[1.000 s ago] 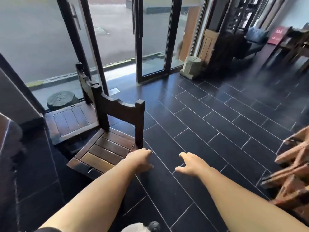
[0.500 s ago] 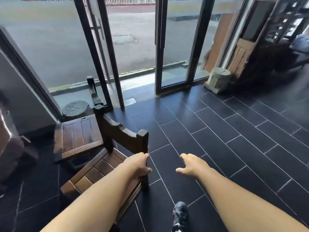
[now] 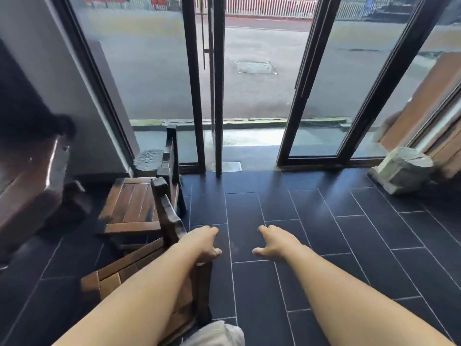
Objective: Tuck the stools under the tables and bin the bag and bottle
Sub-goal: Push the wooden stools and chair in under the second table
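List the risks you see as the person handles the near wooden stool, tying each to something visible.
1. Only the left hand grips the near stool, at one back post; the right hand hangs free, so the stool may twist or tip.
2. Its back rail sits close to the far stool; pushing could knock them together.
3. The person's trousered leg is beside the stool's post and might catch it.

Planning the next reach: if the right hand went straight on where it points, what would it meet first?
The way looks free: the right hand hovers empty over bare floor. The door frame looks like the first thing ahead, though depth is unclear.
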### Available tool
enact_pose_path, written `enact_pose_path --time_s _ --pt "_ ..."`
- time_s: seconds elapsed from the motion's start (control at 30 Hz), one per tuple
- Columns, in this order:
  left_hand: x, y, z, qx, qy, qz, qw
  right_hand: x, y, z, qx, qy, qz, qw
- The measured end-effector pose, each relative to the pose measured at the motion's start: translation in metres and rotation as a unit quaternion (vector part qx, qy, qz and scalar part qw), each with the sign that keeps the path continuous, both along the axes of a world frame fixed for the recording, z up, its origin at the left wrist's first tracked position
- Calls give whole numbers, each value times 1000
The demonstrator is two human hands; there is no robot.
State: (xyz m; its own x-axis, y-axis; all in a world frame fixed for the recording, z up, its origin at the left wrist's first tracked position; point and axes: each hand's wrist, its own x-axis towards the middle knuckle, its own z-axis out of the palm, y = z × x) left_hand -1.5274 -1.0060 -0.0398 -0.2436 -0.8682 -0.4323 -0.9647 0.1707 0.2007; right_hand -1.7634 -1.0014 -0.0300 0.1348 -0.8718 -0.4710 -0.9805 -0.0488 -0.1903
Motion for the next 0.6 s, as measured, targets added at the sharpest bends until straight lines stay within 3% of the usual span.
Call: enact_pose_path --time_s 0.17,0.37,0.6 --pt "23 -52 -7 -2 -2 76 997 28 -90 -11 11 -4 96 995" --pt "82 -122 -25 24 18 235 972 91 -203 -18 16 21 230 973" --pt "138 -136 -21 31 38 396 917 199 -285 -8 0 33 424 905"
